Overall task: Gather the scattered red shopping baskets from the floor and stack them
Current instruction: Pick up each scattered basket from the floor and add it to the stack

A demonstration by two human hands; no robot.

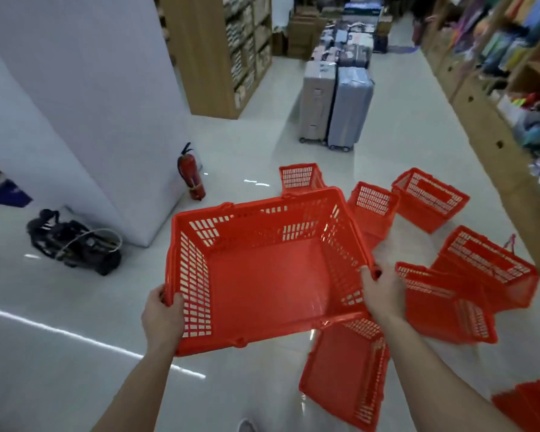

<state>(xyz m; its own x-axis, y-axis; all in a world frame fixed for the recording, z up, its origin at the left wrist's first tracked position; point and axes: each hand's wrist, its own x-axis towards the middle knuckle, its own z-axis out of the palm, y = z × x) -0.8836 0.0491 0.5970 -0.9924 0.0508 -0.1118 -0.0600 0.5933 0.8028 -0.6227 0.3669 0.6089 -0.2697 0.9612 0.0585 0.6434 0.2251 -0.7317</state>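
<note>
Red slatted plastic shopping basket (262,275): held clear of the pale glossy floor (60,353), tilted, open top towards the camera. Well to the left of the held basket, a black tangle of straps and cable (72,241) lies on the floor at the foot of a white square pillar (91,104). A red fire extinguisher with a black hose (191,174) stands against the pillar, up-left of the basket's far rim. The left hand (164,316) grips the near-left corner, fingers curled round the rim. The right hand (384,294) grips the near-right rim the same way. Well beyond the basket, two grey hard-shell suitcases (334,104) stand side by side. Seven matching red baskets are scattered at odd angles. One sits behind the far rim (300,177) and one under the near-right corner (346,372). To the right are two (371,207) (429,198), then two overlapping (446,307) (487,266). One is cut off at lower right (530,403).
</note>
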